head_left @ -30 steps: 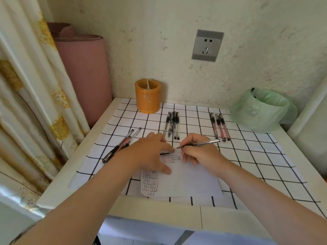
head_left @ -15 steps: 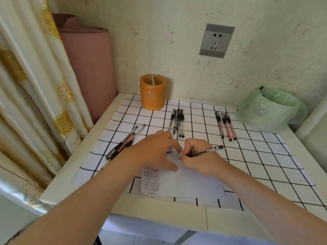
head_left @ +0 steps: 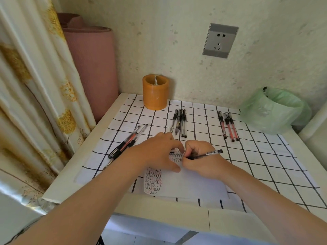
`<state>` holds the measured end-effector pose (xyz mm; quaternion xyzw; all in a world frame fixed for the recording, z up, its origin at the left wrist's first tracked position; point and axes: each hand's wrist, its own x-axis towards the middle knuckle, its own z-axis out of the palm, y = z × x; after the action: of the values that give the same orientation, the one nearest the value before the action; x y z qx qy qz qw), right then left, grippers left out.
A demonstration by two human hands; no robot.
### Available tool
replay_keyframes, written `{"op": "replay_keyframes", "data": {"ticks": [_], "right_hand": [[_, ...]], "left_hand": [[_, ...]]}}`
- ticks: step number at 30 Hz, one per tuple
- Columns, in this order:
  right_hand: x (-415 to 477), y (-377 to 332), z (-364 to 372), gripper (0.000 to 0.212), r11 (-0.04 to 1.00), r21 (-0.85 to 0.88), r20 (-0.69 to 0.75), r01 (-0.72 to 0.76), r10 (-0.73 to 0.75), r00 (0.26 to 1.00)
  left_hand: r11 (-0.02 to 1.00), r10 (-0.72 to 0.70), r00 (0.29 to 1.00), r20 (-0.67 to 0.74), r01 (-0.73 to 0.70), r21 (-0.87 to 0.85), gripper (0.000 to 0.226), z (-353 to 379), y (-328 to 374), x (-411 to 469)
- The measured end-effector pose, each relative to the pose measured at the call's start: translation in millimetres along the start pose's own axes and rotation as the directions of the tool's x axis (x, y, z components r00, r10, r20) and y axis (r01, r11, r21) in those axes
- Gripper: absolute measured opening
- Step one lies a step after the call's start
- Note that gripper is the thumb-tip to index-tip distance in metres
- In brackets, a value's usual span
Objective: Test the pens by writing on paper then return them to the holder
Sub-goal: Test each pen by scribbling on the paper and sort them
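Near edge: paper (head_left: 194,184), left hand (head_left: 159,152) still flat on it, fingers straight. Right hand (head_left: 203,161) pinches black pen (head_left: 207,154), tip on paper (barrel lies lower than a second ago). Loose pens (head_left: 181,122) beyond; orange holder (head_left: 155,92) at wall, unmoved.

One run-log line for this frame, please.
phase: writing test | right hand: grips black pen, writing on paper | left hand: rests flat on paper | orange holder: at back, untouched

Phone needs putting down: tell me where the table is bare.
Bare cloth: this side of the red pens, right of the right hand; also the strip between red pens and black pens. Crowded around the paper and left hand.
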<state>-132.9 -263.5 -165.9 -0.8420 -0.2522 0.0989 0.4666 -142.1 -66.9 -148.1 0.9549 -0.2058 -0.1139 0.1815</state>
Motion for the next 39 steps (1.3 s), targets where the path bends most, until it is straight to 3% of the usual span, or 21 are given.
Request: {"op": "replay_keyframes", "data": {"ticks": [16, 21, 26, 30, 39], "right_hand": [[-2.2, 2.5, 2.2, 0.028, 1.0, 0.028, -0.03, -0.006, 0.007, 1.0], [-1.4, 1.7, 2.9, 0.017, 1.0, 0.015, -0.036, -0.017, 0.017, 0.999], [-4.0, 4.1, 4.4, 0.029, 0.999, 0.038, -0.043, 0.033, -0.031, 0.999], [-2.5, 4.4, 4.0, 0.018, 0.999, 0.032, -0.019, 0.037, -0.036, 0.999], [-1.9, 7.0, 4.8, 0.015, 0.999, 0.02, -0.028, 0.036, -0.036, 0.999]], "left_hand": [[1.0, -0.006, 1.0, -0.006, 0.006, -0.025, 0.062, 2.3, -3.0, 3.4], [0.999, -0.013, 1.0, -0.005, 0.013, -0.04, 0.061, 1.3, -2.1, 0.3], [0.999, -0.01, 1.0, -0.009, 0.01, -0.034, 0.061, 0.5, -0.2, -0.3], [0.999, -0.013, 1.0, -0.007, 0.013, -0.038, 0.061, 0.2, 0.2, -1.2], [0.999, -0.017, 1.0, -0.002, 0.017, -0.045, 0.06, -0.1, 0.0, -1.1]]}}
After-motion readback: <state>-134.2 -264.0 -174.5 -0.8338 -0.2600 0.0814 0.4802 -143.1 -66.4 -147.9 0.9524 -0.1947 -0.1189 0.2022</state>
